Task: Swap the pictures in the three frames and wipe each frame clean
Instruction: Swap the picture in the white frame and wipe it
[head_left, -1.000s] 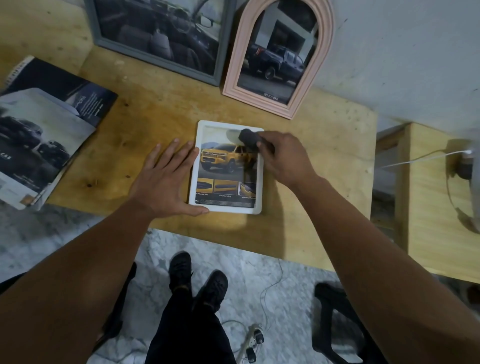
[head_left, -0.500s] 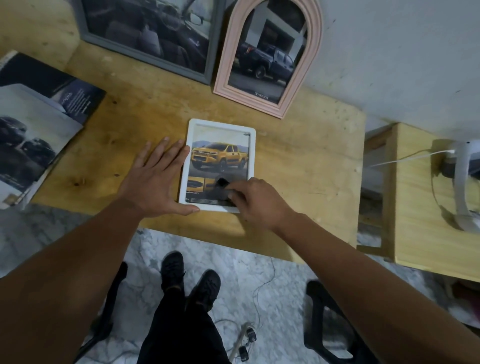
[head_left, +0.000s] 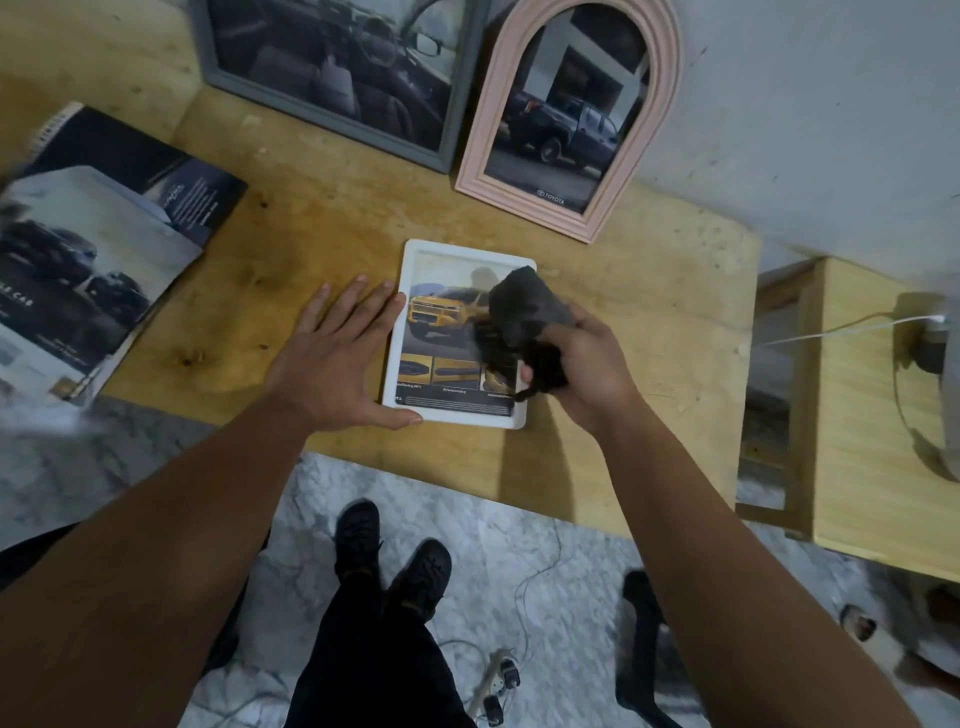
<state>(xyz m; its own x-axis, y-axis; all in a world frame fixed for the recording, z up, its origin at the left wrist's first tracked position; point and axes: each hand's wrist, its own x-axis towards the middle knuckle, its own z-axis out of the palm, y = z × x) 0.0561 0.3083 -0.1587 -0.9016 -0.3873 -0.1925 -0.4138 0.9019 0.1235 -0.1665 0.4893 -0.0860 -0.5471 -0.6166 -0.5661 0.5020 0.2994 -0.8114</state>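
Note:
A white rectangular frame (head_left: 410, 270) lies flat on the wooden table (head_left: 322, 228), holding a picture of a yellow truck. My left hand (head_left: 337, 358) rests flat on the table against the frame's left edge, fingers spread. My right hand (head_left: 587, 369) grips a dark cloth (head_left: 519, 312), lifted slightly above the frame's right half. A grey frame (head_left: 332, 119) with a car-interior picture and a pink arched frame (head_left: 649, 140) with a dark pickup picture lean against the wall at the back.
Car brochures (head_left: 98, 249) are stacked at the table's left end. A lighter wooden stand (head_left: 872, 467) with a white cable stands to the right. Below the table edge are my shoes, a marble floor, a power strip (head_left: 498, 680) and a dark stool (head_left: 644, 623).
My right hand wiped the cloth from the frame's top down to its bottom, then came back up to the right side and lifted, the cloth bunching. My left hand stayed put.

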